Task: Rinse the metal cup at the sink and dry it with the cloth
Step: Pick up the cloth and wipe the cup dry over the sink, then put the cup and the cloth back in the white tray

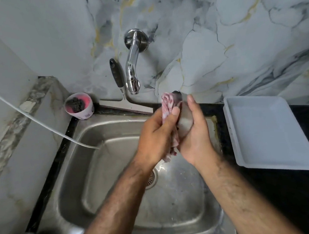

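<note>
Above the steel sink [91,167], my right hand [195,137] grips the metal cup [185,118], mouth tilted away toward the wall. My left hand [157,136] holds a pink-and-white checked cloth [168,105]. The cloth's top end is pushed into the cup's mouth. Its lower end hangs between my palms. The cup's far rim and most of its body are hidden by fingers and cloth. No water runs from the chrome tap [133,70] on the marble wall.
A white tray [268,132] lies on the black counter to the right. A squeegee [123,100] leans on the wall behind the sink. A pink cup with a scrubber [79,105] sits back left. A white hose [40,123] ends over the basin; the drain [151,179] is below my hands.
</note>
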The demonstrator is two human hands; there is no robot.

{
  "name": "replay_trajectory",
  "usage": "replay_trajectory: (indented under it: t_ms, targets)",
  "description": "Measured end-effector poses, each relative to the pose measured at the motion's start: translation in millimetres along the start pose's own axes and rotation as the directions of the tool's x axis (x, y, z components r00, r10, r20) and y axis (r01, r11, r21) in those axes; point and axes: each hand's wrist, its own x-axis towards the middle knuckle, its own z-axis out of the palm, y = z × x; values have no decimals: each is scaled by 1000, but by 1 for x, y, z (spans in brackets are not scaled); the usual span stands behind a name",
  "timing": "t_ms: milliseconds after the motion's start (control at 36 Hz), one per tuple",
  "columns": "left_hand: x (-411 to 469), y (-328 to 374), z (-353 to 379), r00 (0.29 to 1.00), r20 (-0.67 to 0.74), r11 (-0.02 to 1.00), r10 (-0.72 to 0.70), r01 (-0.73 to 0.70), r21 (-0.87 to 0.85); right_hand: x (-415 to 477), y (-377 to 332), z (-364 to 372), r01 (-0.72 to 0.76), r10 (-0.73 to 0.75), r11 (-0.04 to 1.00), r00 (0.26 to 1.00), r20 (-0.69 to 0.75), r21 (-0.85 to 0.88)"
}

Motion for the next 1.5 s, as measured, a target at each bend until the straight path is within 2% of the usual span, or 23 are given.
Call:
replay_trajectory:
  t_ms: [83, 139, 194, 250, 306, 333, 361, 417, 472, 528, 611, 667, 750, 778, 806, 861, 917, 944, 1028, 1111, 1194, 1361, 1500]
  targets:
    - [6, 5, 2, 985, 175, 999, 5, -12, 37, -5, -5, 2, -74, 65, 992, 993, 96, 98]
    - [17, 7, 1, 978, 123, 932, 167, -198, 304, -6, -7, 0, -40, 33, 996, 995, 90, 74]
    - [29, 8, -1, 938, 106, 728, 329, -324, 604, -6, -7, 0, -36, 33, 999, 996, 82, 38]
    - [38, 13, -1, 917, 183, 433, 354, -334, 837, -4, -12, -1, -34, 31, 999, 996, 88, 41]
    - [38, 22, 2, 961, 209, 205, 179, -244, 948, -1, -21, -3, -2, 1, 1000, 998, 68, 27]
    - [38, 25, 5, 976, 210, 164, 58, -216, 963, 0, -26, -3, 18, -18, 1000, 998, 65, 1]
    - [38, 28, 6, 974, 212, 177, -73, -197, 964, 1, -28, -4, 38, -36, 999, 997, 69, -32]
    - [43, 35, 2, 918, 274, 301, -288, -185, 935, 3, -27, -11, 58, -51, 993, 996, 73, -101]
    - [50, 42, -8, 842, 418, 476, -342, -228, 849, 1, -22, -19, 66, -59, 992, 996, 71, -103]
    - [52, 48, -13, 787, 540, 677, -298, -224, 701, -2, -20, -22, 75, -70, 995, 994, 82, -59]
    - [51, 38, 2, 914, 397, 870, -78, -132, 474, -5, -19, -15, 98, -95, 995, 991, 99, -22]
    - [48, 27, 20, 975, 168, 839, 148, -214, 500, -3, -21, -13, 95, -95, 995, 993, 72, 12]
    - [46, 20, 35, 896, 88, 646, 436, -380, 662, 0, -30, -23, 86, -88, 995, 996, 36, 50]
    - [46, 19, 35, 885, 54, 665, 462, -386, 639, 0, -36, -30, 90, -92, 992, 996, 19, 84]
    - [47, 19, 33, 903, -30, 760, 429, -343, 552, 0, -42, -38, 102, -102, 987, 995, -6, 128]
    - [47, 18, 29, 964, -175, 974, 200, -177, 142, -1, -59, -59, 135, -122, 976, 989, -82, 171]
    - [47, 11, 25, 987, -160, 970, 26, -63, -234, -3, -82, -82, 166, -142, 971, 979, -145, 174]
    - [48, 4, 24, 992, -121, 947, -24, -16, -322, -3, -95, -95, 183, -156, 970, 973, -171, 158]
    - [50, -25, 24, 987, -117, 976, -113, 88, -198, 1, -130, -137, 220, -211, 976, 917, -338, -13]
    - [49, -51, 34, 970, -132, 977, -202, 190, -99, 13, -153, -179, 142, -253, 960, 814, -522, -243]
    - [48, -66, 46, 966, -126, 974, -227, 224, -35, 24, -159, -214, 61, -280, 929, 759, -587, -364]
    - [44, -91, 58, 956, -146, 964, -255, 263, 42, 44, -163, -256, 33, -294, 929, 674, -678, -369]
    - [47, -106, 60, 951, -187, 950, -246, 275, 150, 54, -170, -271, 44, -294, 928, 699, -652, -371]
